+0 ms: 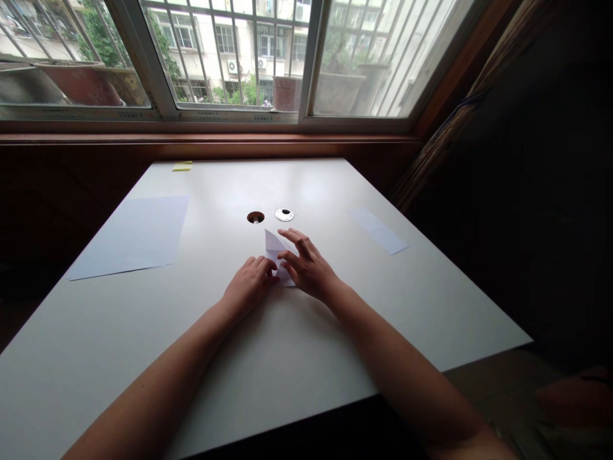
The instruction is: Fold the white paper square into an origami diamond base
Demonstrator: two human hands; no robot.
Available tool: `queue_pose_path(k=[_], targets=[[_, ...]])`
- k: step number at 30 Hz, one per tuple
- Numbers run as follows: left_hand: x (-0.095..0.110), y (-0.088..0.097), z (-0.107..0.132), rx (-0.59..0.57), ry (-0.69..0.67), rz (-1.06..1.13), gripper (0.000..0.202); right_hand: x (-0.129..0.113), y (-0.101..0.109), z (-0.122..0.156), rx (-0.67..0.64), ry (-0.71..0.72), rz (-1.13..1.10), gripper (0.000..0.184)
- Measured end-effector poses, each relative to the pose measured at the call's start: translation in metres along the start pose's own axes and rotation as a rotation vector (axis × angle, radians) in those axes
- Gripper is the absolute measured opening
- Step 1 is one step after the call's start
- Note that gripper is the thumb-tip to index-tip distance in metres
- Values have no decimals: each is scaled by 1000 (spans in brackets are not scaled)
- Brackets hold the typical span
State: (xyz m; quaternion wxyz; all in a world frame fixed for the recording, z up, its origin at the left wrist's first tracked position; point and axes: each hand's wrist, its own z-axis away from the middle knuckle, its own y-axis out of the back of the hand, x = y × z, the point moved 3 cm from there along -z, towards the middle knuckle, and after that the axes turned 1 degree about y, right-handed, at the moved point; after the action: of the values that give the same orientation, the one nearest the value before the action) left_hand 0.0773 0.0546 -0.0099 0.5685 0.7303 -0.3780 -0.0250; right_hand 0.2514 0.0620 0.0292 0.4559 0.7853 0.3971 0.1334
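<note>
A small folded piece of white paper [274,248] lies on the white table [287,345], its pointed end toward the window. My left hand [249,283] rests at its near left edge, fingers curled and pinching the paper. My right hand [308,266] lies over the paper's right side, fingers stretched and pressing it flat. Both hands cover the near part of the paper.
A stack of white sheets [134,236] lies at the left. A narrow paper strip [378,230] lies at the right. A round cable hole [255,217] and its loose cap [284,214] sit just beyond the hands. A yellow sticky pad [182,166] is near the far edge.
</note>
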Motion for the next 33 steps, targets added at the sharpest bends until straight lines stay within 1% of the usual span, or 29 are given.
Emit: queue_pose_path(k=[4,10,12,16,18,21,26,30,33], targets=[[5,4,1,-6,-18,7,4,3,-2,4,-49,-10,17,33],[7,5,0,-13,-27,-43,5,11,2,7,-100,-45,64,43],[6,5,0,-15,-28,-33,7,14,1,7,-127,-65,84,39],[5,6,1,-11,-2,26,16,18,-2,8,-202,-85,118,18],[6,6,0,-8,-1,18,16,19,-1,7,-214,-86,126,14],[8,7,-1,-12,-30,-46,12,21,5,7,-217,-76,153,12],[10,7,-1,-28,-59,-125,21,24,18,5,-225,-41,220,8],[6,6,0,-28,-53,-127,23,29,24,5,-211,-27,196,12],[1,4,-1,-17,-34,-77,20,31,28,6,-164,-2,131,17]])
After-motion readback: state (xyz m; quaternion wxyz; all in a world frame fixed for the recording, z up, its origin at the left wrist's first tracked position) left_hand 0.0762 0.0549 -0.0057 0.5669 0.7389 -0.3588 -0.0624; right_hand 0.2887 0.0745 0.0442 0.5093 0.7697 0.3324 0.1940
